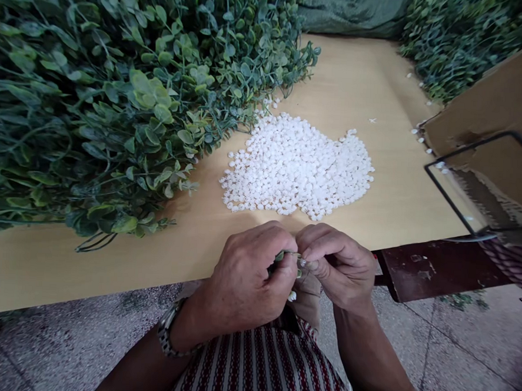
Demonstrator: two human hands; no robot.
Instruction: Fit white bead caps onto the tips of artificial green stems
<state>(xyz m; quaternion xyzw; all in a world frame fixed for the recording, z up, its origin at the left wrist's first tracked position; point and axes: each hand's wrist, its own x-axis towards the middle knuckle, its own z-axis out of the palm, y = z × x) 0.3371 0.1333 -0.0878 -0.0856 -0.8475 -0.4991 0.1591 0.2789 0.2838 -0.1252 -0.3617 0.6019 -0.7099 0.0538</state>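
Observation:
My left hand (250, 273) is closed around a green artificial plant stem (279, 256), most of it hidden by the fingers. Between the thumb and forefinger of my right hand (343, 266) is a small white bead (302, 262), at the stem's end. The two hands meet fingertip to fingertip just off the table's front edge. Below my left fingers, a second white piece (292, 296) hangs beside a bit of leaf. Beyond the hands a broad pile of small white beads (298, 165) lies on the table.
A large heap of artificial greenery (130, 93) covers the left of the tan table (352, 65). More greenery (465, 43) stands at the back right, near a cardboard box (491, 109) and a black wire frame (450, 201). Stray beads lie along the right side.

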